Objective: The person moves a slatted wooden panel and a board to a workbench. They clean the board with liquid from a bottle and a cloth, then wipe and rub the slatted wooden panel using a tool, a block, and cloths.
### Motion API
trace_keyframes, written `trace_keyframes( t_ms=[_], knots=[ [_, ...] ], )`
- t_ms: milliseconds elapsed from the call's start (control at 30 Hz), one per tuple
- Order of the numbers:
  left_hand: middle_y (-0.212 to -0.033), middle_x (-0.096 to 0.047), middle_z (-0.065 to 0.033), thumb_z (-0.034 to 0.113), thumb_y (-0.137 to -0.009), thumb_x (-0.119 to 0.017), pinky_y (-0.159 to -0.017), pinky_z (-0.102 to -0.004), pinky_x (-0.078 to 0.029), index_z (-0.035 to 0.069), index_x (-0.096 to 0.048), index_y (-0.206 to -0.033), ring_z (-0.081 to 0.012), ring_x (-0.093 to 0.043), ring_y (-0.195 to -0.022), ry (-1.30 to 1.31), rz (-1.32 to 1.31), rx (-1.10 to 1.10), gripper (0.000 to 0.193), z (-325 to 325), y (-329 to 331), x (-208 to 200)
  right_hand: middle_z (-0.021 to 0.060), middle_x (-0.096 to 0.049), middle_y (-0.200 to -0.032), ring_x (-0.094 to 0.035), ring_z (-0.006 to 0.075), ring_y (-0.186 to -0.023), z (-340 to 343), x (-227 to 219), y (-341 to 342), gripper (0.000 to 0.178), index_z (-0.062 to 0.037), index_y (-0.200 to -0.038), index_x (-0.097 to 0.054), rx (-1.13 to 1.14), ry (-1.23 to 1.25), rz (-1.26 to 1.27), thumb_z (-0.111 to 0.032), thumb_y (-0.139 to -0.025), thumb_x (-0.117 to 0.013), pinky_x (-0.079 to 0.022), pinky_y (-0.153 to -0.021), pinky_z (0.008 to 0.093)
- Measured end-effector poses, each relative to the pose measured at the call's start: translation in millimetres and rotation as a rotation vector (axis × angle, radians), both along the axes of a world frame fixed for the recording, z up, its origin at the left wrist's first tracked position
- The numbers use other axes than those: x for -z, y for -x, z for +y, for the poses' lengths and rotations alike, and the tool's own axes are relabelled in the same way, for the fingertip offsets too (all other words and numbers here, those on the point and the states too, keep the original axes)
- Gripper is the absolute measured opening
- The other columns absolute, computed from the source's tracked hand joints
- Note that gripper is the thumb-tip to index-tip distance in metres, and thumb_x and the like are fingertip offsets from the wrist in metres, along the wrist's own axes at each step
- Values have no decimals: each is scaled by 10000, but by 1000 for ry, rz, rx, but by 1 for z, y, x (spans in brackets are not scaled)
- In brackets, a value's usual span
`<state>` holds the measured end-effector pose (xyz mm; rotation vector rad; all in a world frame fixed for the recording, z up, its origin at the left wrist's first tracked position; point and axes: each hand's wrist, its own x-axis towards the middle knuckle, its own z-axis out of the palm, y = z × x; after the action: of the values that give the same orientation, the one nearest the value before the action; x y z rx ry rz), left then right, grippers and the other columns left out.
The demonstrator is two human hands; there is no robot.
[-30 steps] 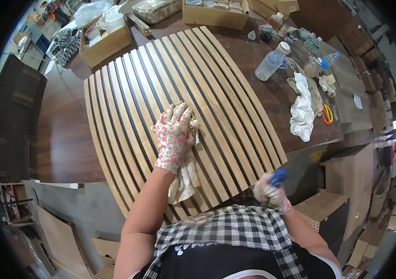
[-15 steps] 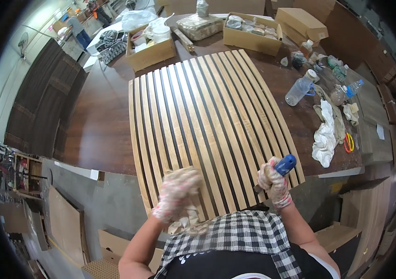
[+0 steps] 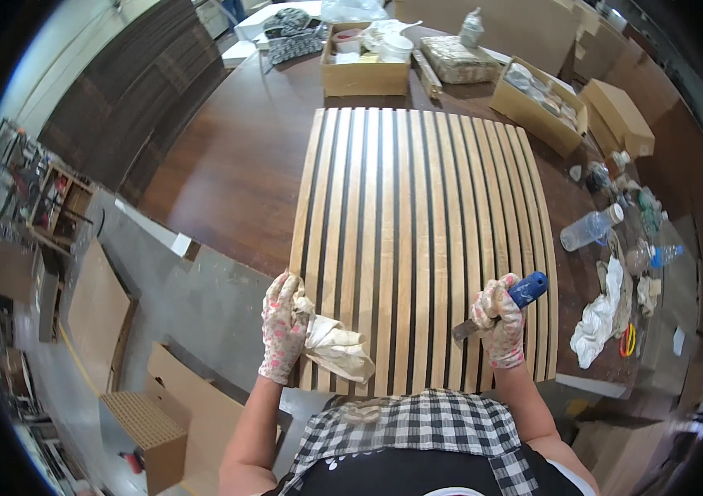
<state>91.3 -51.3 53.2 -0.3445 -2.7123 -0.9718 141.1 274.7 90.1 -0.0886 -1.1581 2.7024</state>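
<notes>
A slatted wooden panel (image 3: 405, 248), pale slats with dark gaps, lies on the brown table in front of me. My left hand (image 3: 284, 324), in a white glove with pink spots, is closed on a cream rag (image 3: 342, 349) at the panel's left edge. The rag's loose end drapes over the near slats. In my right hand (image 3: 500, 318), gloved the same way, is a putty knife (image 3: 528, 289). Its blue handle points up and right; its metal blade points left, low over the slats on the right. Whether the blade touches them I cannot tell.
Beyond the panel stand an open cardboard box (image 3: 365, 78) with tape and a tub, a wrapped block (image 3: 460, 62) and another open box (image 3: 537, 112). On the right lie a clear bottle (image 3: 589, 230), white cloth (image 3: 598, 318) and red-and-yellow scissors (image 3: 628, 339).
My left hand has moved left with the rag, from over the slats to the panel's left edge. My right hand still grips the putty knife, its blade now more visible. The view has turned.
</notes>
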Motion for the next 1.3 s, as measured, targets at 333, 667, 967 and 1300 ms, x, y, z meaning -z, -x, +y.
trace_keyframes(
  t_ms=[333, 667, 967, 1300],
  knots=[
    [-1277, -407, -179, 176, -776, -606, -1003, -375, -302, 18, -377, -1292, -315, -393, -1183, -265, -148, 41, 587, -12, -5, 14, -21, -386, -565, -364, 79, -449, -28, -2, 16, 88, -138, -817, -491, -91, 45, -109, -96, -863, -553, -337, -387, 219],
    [-1013, -599, -45, 183, -817, -629, -789, -245, -465, -10, -490, -1161, -111, -562, -905, -916, -729, -57, 419, -111, -111, 33, -64, -247, -480, -197, 30, -343, -6, 27, 28, 354, -151, -611, -360, -216, 421, -192, -279, -923, -468, -184, -306, 188],
    [-830, -630, -12, 101, -810, -636, -657, -222, -494, -5, -582, -996, -75, -582, -731, -854, -782, 21, 221, -64, -126, 53, -67, -217, -469, -181, 37, -331, 3, 40, 40, 335, -147, -616, -420, -223, 298, -162, -272, -922, -471, -171, -300, 194],
    [-668, -567, 22, 225, -907, -506, -501, -241, -414, 40, -581, -801, -49, -518, -602, -900, -690, 65, 227, -48, -122, 39, -65, -213, -457, -182, 34, -328, 13, 31, -11, 313, -122, -616, -468, -70, 412, -132, -254, -895, -517, -160, -315, 204]
  ],
)
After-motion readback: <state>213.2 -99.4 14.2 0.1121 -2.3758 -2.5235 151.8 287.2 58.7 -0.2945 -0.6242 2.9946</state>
